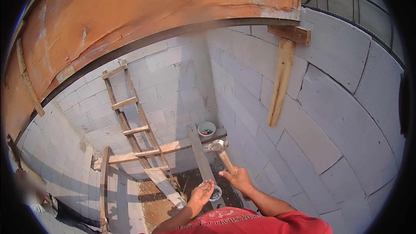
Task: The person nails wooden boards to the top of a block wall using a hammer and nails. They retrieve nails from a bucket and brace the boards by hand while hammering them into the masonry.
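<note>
My right hand [241, 180] is wrapped round the wooden handle of a hammer [226, 162]. Its metal head points up and to the left, ahead of my hand. My left hand [202, 193] is turned palm up with the fingers loosely cupped and partly stretched out. Nothing in that palm is plain to see; anything very small there cannot be made out. Just right of the left hand, and lower down, is a small pale container [216, 193] with dark contents, partly covered by the hand.
A plank [200, 156] runs away from me to a cross beam [173, 146], near a white bucket [206, 129]. A wooden ladder [138, 129] leans on the far block wall. Overhead hangs an orange panel [173, 0]; a wooden brace [281, 82] stands against the right wall [338, 117]. Another person [65, 210] is at lower left.
</note>
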{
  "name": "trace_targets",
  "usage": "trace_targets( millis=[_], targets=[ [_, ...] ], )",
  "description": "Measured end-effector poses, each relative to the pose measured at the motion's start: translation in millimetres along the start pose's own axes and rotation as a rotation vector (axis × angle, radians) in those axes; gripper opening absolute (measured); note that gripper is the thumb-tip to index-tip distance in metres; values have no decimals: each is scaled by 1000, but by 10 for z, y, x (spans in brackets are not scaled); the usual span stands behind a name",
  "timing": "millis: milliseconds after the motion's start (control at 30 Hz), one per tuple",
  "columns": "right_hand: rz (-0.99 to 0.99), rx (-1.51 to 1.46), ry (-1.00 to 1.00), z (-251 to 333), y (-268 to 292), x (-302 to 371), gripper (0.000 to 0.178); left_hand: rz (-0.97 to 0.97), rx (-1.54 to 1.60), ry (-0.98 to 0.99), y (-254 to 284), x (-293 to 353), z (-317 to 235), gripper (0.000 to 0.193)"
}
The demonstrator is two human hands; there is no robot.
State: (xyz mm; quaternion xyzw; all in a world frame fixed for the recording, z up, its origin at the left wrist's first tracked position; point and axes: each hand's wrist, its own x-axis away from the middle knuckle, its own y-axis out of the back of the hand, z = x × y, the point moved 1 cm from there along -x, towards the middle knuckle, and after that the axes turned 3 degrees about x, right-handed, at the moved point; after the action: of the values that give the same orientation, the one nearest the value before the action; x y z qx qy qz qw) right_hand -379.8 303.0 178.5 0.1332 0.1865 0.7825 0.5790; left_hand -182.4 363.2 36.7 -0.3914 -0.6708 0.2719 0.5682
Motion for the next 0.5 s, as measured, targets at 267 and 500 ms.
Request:
trace_targets(
  millis=[267, 500],
  targets=[
    [303, 440, 303, -224, -978, 89, 33, 325, 6, -355, 86, 425, -92, 53],
    [339, 289, 368, 256, -1111, 150, 30, 358, 101, -392, 310, 573, -332, 39]
  ],
)
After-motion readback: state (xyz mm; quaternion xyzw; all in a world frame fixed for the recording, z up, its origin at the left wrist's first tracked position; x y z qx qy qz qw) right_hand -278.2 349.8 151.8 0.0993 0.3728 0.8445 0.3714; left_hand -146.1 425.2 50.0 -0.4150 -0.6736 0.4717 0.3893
